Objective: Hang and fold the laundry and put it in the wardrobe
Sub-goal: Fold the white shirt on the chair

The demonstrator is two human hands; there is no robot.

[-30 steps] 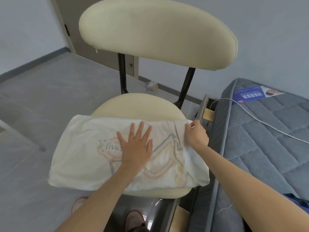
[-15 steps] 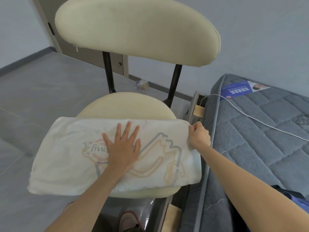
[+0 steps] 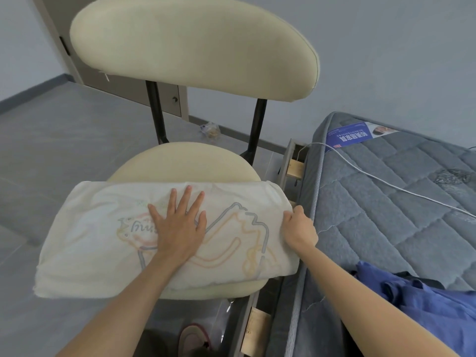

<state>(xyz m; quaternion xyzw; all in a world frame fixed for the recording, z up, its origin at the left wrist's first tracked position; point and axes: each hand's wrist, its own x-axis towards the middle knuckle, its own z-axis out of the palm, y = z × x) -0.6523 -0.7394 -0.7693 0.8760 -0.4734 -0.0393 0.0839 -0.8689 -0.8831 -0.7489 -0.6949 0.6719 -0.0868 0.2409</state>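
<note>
White shirt (image 3: pixel 90 240): folded to a wide rectangle and lying across the near half of the chair seat (image 3: pixel 180 161). Its left end hangs off the seat, and its right end reaches just beside the bed frame.

Change over the last second: the right hand (image 3: pixel 300 228) has moved from the far right corner to about the middle of the right edge. The upright crease seen near that end is gone, and the right end now reads as one rounded fold. The left hand (image 3: pixel 180 228) stays flat on the middle of the shirt, fingers spread, pressing it to the seat. The right hand's fingers are curled, pinching the right edge.

Judgement: this is smoothing and squaring of a fold already made. Another fold across may follow. The shirt is not yet put away, and no wardrobe is in view.

Appearance: thin cloth. A pastel outline print with mirrored lettering shows faintly, so it probably faces inward. There are small puckers along the far edge, and the near left corner sags.

Surroundings: a cream padded backrest (image 3: pixel 193 47) on black posts. To the right is a grey quilted mattress (image 3: pixel 386 215) with a white cable (image 3: pixel 386 184) across it. A blue garment (image 3: pixel 425 300) lies at the near right of the mattress, likely more laundry. The floor (image 3: pixel 51 150) is grey.
</note>
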